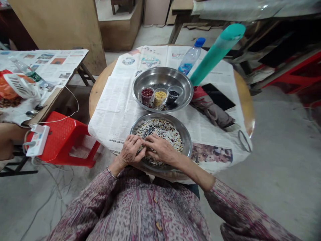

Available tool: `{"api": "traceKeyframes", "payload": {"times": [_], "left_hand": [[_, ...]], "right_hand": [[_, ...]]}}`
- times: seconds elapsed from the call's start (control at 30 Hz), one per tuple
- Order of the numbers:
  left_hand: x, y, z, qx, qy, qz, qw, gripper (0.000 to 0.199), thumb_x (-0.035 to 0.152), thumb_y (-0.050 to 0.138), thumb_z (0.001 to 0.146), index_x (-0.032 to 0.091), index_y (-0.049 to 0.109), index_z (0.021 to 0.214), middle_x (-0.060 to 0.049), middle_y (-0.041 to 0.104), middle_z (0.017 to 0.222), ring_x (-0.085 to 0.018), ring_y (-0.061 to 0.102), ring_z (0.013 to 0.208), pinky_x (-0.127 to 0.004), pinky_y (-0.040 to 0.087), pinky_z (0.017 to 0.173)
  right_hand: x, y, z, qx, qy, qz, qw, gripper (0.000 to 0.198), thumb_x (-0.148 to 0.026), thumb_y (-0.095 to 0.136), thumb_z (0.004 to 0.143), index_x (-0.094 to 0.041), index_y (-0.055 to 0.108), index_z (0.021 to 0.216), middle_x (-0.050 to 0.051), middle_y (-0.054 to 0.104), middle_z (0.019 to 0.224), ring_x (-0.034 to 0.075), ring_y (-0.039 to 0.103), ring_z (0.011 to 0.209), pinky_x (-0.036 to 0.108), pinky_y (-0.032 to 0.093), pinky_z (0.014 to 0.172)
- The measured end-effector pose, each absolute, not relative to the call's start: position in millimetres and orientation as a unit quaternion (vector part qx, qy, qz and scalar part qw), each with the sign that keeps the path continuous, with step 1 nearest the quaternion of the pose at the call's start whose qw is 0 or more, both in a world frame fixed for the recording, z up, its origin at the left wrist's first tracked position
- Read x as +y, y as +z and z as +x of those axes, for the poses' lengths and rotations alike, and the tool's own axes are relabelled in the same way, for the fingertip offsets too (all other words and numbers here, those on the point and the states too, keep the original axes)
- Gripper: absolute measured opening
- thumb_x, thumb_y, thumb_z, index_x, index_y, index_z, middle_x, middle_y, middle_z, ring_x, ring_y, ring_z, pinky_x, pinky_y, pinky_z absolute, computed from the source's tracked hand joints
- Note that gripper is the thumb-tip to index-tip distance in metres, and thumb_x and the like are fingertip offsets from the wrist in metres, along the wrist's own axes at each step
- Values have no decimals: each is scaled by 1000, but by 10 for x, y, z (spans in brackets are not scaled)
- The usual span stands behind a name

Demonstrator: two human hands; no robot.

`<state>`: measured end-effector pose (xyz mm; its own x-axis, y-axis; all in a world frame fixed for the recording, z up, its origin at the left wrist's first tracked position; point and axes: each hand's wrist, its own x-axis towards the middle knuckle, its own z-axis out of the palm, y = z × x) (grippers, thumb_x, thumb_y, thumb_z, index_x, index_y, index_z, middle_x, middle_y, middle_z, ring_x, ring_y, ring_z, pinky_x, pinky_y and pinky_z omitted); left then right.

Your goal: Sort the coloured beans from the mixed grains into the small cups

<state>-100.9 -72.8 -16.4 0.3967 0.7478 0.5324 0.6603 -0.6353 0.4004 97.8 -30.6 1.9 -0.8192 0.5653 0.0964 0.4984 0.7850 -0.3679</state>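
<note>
Left hand (131,148) and right hand (160,147) meet over mixed grains (173,134) in the near steel basin (187,142), fingers bent, tips close together; I cannot tell whether either pinches anything. Just beyond, the far basin (160,77) bears three clear cups (160,97) of dark red, yellow and black grains. Newspaper (112,110) underneath: bold Chinese headline (117,141) at left, too small for me to read surely. Bottle (193,55) behind wears a blue label (185,69), wording illegible
</note>
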Motion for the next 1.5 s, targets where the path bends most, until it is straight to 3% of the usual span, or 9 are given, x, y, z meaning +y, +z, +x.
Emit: {"api": "traceKeyframes", "payload": {"times": [0.1, 0.3, 0.63, 0.77, 1.0, 1.1, 1.2, 1.3, 1.5], "left_hand": [[-728, -175, -1014, 428, 335, 836, 77, 9, 25, 50, 92, 19, 57, 94, -7, 62, 92, -23, 58, 91, -40, 47, 86], [-721, -168, -1012, 426, 337, 836, 76, 10, 26, 50, 92, 19, 57, 91, -7, 62, 89, -23, 57, 87, -40, 47, 85], [-718, -140, -1001, 416, 341, 840, 67, 8, 23, 50, 93, 19, 57, 91, -6, 63, 88, -22, 56, 85, -39, 46, 85], [-714, -137, -999, 411, 344, 842, 63, 8, 23, 50, 93, 20, 56, 91, -6, 63, 87, -22, 57, 84, -39, 46, 85], [-709, -157, -1004, 408, 347, 842, 68, 8, 22, 49, 92, 19, 56, 90, -6, 63, 86, -22, 56, 84, -39, 46, 84], [-713, -151, -1003, 418, 338, 840, 73, 9, 23, 49, 92, 19, 58, 91, -6, 63, 88, -23, 57, 86, -40, 46, 85], [-716, -137, -1000, 418, 341, 839, 69, 10, 23, 49, 92, 19, 58, 91, -6, 63, 88, -23, 57, 86, -40, 46, 84], [-715, -136, -999, 415, 341, 841, 71, 9, 23, 49, 93, 19, 57, 90, -6, 63, 87, -22, 57, 85, -39, 46, 84], [-714, -155, -1001, 420, 333, 841, 76, 10, 24, 49, 93, 20, 58, 89, -6, 64, 86, -22, 58, 85, -39, 46, 85]], "right_hand": [[-250, 15, 1241, -922, 155, -343, 90, 21, -14, 50, 95, -17, 70, 100, 10, 66, 100, 24, 58, 98, 36, 52, 87], [-169, -3, 1368, -840, 69, -526, 119, 32, -25, 53, 96, -14, 64, 124, 18, 63, 120, 31, 56, 113, 42, 50, 93], [-593, 260, 1192, -904, 273, -328, 1, 20, -16, 55, 94, -22, 71, 104, 5, 68, 97, 17, 64, 90, 27, 47, 79], [-479, 238, 1275, -904, 227, -362, -21, 25, -17, 50, 96, -23, 72, 106, 7, 70, 99, 20, 64, 95, 31, 48, 82], [-112, 78, 1170, -841, 90, -526, 84, 34, -30, 52, 97, -16, 64, 126, 16, 65, 121, 30, 55, 115, 41, 50, 92], [-195, 48, 993, -870, 116, -468, 102, 34, -34, 58, 95, -17, 63, 125, 15, 62, 121, 29, 54, 115, 38, 50, 90], [-295, 43, 908, -900, 170, -397, 64, 20, -21, 52, 96, -19, 68, 108, 10, 65, 106, 22, 59, 101, 31, 49, 83], [-292, 69, 1029, -890, 176, -419, 20, 25, -10, 46, 94, -19, 69, 98, 8, 66, 96, 19, 61, 86, 29, 47, 75], [-325, 210, 1455, -875, 202, -439, 36, 24, -11, 50, 91, -20, 71, 100, 7, 68, 96, 19, 64, 90, 30, 48, 83]]}}
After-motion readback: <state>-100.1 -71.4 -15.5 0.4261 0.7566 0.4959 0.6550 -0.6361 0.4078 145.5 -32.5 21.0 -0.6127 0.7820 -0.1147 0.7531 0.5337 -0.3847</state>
